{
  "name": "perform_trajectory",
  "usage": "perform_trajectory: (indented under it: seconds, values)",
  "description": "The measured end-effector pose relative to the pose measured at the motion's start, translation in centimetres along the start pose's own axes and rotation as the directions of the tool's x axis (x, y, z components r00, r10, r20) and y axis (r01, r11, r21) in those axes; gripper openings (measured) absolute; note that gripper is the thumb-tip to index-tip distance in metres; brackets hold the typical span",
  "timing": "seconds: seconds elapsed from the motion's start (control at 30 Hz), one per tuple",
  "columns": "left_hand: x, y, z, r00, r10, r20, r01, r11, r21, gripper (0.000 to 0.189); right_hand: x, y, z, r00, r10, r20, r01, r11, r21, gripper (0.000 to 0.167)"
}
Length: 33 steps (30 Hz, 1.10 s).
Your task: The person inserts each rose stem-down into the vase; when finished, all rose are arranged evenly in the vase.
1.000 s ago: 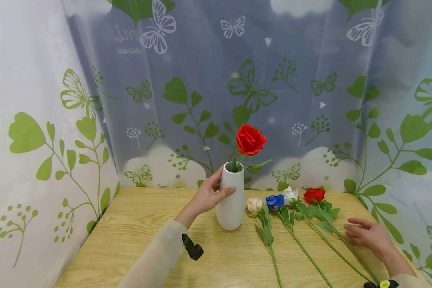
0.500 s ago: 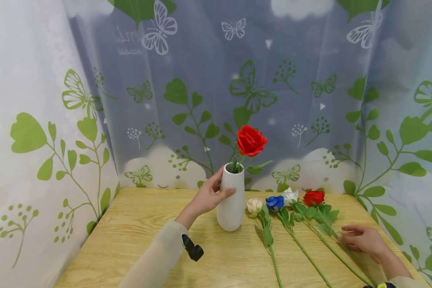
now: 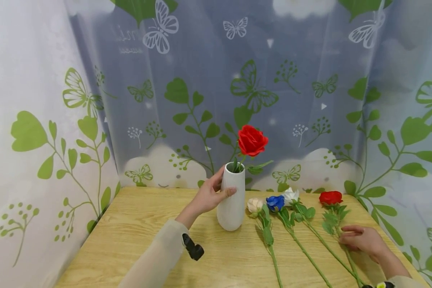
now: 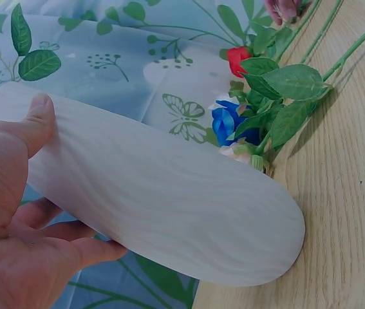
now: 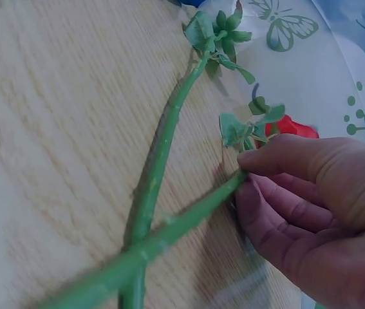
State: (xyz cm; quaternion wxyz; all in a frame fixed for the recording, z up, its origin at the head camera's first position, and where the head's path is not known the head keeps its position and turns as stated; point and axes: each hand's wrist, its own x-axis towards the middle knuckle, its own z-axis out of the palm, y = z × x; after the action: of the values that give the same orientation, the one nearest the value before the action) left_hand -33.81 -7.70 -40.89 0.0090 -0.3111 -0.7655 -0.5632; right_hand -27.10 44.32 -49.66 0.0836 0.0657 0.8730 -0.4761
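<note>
The right hand (image 3: 363, 242) is almost closed, with finger and thumb pinching the stem of the lying red rose (image 3: 333, 219). The left hand (image 3: 212, 196) is spread around the side of the white vase (image 3: 231, 208) and holds it, thumb in front. Behind it all hangs a cloth (image 3: 198, 48) with butterflies and leaves on it. In front of the cloth is the wooden surface (image 3: 147, 236). The vase is there near the middle, its long way going up and down, mouth up. The lying red rose is on the right side. Its bloom points away to the back, and its long stem comes toward the person, leaning a little right. Low down, it crosses the stem of the white rose (image 3: 291, 196). The blue rose (image 3: 275, 203) and the cream rose (image 3: 255, 205) lie between there and the vase, blooms to the back too. The standing red rose (image 3: 253, 141) pokes up from the vase, leaning right. Half a second ago, the lying red rose had its bloom closer to the white one; now it is farther right, with a gap between. The vase is in the same place.
</note>
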Motion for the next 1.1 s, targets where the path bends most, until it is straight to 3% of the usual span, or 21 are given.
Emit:
perform_trajectory:
  seconds: [0.37, 0.5, 0.67, 0.77, 1.1]
  values:
    - [0.1, 0.0, 0.0, 1.0, -0.009, 0.003, 0.009, 1.0, -0.007, 0.087, -0.2, -0.5, -0.7, 1.0, 0.018, -0.017, -0.018, 0.999, -0.031, 0.052]
    - [0.1, 0.1, 0.0, 1.0, -0.016, 0.001, 0.016, 1.0, -0.003, 0.087, -0.1, -1.0, -1.2, 1.0, 0.006, 0.019, -0.005, 1.0, -0.016, 0.056]
    - [0.1, 0.1, -0.1, 1.0, -0.017, -0.001, 0.017, 1.0, 0.006, 0.087, -0.1, -2.2, -1.7, 0.993, 0.009, 0.118, -0.022, 0.994, 0.105, 0.069]
    - [0.1, 0.2, -0.1, 1.0, -0.014, -0.001, 0.014, 1.0, 0.006, 0.087, -0.2, -3.0, -1.6, 0.988, -0.029, 0.153, 0.001, 0.983, 0.184, 0.076]
    - [0.0, 0.4, -0.1, 1.0, -0.011, 0.007, 0.011, 1.0, -0.004, 0.086, -0.9, -7.3, 0.4, 0.976, -0.148, 0.157, 0.097, 0.951, 0.295, 0.079]
